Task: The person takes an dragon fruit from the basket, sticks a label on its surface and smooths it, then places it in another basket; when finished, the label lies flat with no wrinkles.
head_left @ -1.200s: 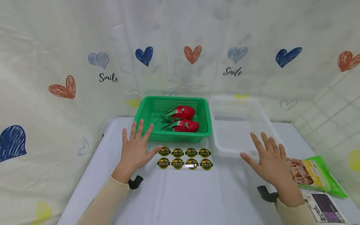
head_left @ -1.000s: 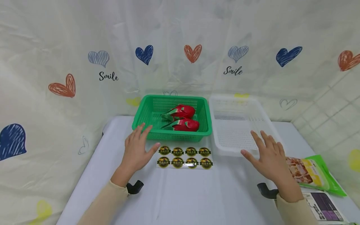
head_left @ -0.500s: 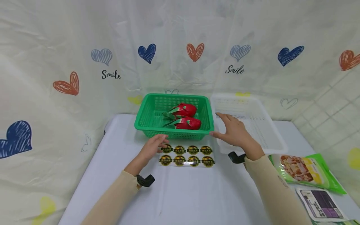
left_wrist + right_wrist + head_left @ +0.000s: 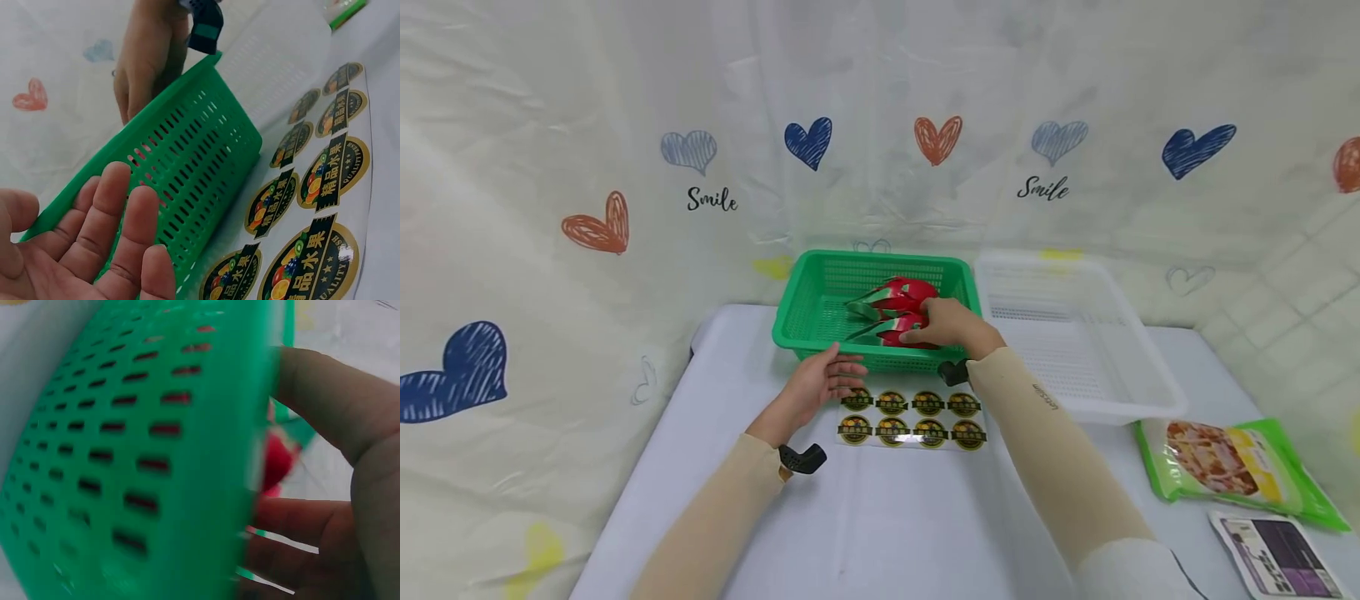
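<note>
Two red dragon fruits with green leafy tips lie in a green basket. My right hand reaches over its front rim, with thumb and fingers spread around the front dragon fruit. In the right wrist view the basket wall hides the fingertips, and part of a red fruit shows between thumb and fingers. The back dragon fruit lies just behind. My left hand holds nothing; its relaxed fingers are close to the basket's front wall, beside a sheet of round fruit stickers.
A white basket stands directly right of the green one. A green food packet and a white-and-purple packet lie at the right of the white-covered table. A curtain with printed hearts hangs behind.
My right hand has moved left from over the white basket's side into the green basket at the front dragon fruit. The left hand came inward from the left and turned its palm sideways.
</note>
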`<state>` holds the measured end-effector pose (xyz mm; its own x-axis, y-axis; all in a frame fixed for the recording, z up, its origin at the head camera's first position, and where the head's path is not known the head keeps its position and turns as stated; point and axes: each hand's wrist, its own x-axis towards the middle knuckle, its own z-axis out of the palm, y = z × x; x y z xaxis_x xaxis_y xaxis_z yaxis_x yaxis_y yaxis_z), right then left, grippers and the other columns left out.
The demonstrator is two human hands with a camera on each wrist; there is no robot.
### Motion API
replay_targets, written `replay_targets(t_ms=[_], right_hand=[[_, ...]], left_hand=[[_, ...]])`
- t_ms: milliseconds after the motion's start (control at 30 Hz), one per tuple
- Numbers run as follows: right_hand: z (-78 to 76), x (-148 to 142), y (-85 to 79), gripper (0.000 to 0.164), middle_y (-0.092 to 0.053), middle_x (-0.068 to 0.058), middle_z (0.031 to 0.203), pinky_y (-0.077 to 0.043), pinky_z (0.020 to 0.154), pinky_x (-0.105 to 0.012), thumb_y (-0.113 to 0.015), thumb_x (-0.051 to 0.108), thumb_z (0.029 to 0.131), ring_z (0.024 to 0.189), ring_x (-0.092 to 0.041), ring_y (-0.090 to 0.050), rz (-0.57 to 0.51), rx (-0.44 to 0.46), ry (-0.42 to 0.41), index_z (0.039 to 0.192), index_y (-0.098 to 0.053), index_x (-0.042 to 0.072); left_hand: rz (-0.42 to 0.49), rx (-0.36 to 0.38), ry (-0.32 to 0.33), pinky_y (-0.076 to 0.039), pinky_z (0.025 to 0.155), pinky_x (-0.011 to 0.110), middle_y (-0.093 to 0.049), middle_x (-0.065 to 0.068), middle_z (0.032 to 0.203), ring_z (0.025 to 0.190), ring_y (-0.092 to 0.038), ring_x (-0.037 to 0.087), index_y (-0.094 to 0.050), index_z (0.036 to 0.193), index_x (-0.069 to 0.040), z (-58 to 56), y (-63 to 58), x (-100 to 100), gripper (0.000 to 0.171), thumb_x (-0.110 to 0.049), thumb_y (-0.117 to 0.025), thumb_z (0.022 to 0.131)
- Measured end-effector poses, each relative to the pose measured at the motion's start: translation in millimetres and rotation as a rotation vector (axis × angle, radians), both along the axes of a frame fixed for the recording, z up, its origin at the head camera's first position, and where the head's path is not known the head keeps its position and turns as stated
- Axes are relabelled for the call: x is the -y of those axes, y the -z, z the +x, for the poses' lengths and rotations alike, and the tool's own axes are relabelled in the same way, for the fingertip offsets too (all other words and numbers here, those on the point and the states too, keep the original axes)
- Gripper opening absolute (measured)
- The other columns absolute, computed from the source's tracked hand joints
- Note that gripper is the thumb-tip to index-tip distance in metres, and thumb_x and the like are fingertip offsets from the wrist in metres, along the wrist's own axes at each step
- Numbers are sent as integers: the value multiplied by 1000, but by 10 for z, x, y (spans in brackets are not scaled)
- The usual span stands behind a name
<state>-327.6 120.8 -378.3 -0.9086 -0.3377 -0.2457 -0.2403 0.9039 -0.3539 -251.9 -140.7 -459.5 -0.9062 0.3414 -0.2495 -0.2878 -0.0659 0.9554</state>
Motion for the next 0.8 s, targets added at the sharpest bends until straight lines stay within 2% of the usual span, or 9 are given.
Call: replay_targets(t_ms=[67,167,233,333,567,600,667,733,800], right_hand=[[-45,48,44,58,-70,-15,99,-55,83,-39,-70,53,96,87,-25,-64,28,5,4,117,-65,-1],[-113,107,101,49,-52,-3,66,-43,64,-33,-72,54,94,62,-17,-48,43,20,19,84,-58,8],[-159,142,136,52,-44,1,61,-39,60,-31,-72,56,93,57,-14,-42,46,34,34,75,-51,12],[-201,182,152,53,-45,2,61,-38,58,-31,-71,59,93,57,-13,-42,35,49,52,74,-50,14],[-158,194,185,60,-35,3,54,-32,53,-30,-74,58,91,50,-12,-30,-21,10,85,63,-42,16],[-147,182,208,60,-35,2,55,-32,54,-30,-74,58,91,51,-12,-30,-27,5,86,64,-43,15],[-116,153,234,54,-47,-1,61,-39,58,-31,-75,58,90,56,-13,-39,-35,-28,83,73,-58,10],[-84,121,220,55,-65,-8,78,-51,69,-34,-75,57,90,68,-18,-56,-45,-75,79,99,-70,2],[-56,94,171,69,-74,-16,100,-58,86,-41,-76,55,90,86,-24,-67,-67,-117,76,127,-67,-2]], left_hand=[[6,3,4,-52,104,43,-75,-7,102,101,-72,13,-54,146,1,-21,12,-5,62,-46,-27,114],[17,5,5,-53,99,39,-75,-8,99,97,-73,11,-53,146,3,-39,22,-14,64,-47,-28,114],[25,2,6,-53,97,38,-75,-9,98,96,-72,11,-53,146,3,-45,24,-17,65,-48,-28,114],[35,-1,0,-54,95,36,-75,-9,96,96,-72,11,-54,145,3,-47,6,-19,66,-48,-28,114],[42,-4,-9,-53,94,35,-75,-8,100,97,-72,10,-55,143,4,-4,28,-32,64,-47,-28,114],[40,2,-8,-52,96,36,-76,-7,102,98,-72,9,-55,143,3,7,37,-31,64,-47,-28,114],[32,7,-4,-51,101,38,-78,-5,107,101,-72,8,-57,142,2,16,43,-30,62,-45,-28,114],[46,6,-9,-48,108,41,-79,-2,113,105,-73,7,-59,141,2,4,34,-35,61,-44,-30,115],[65,1,-21,-47,112,42,-79,1,120,108,-73,7,-61,140,2,-20,11,-41,58,-42,-32,115]])
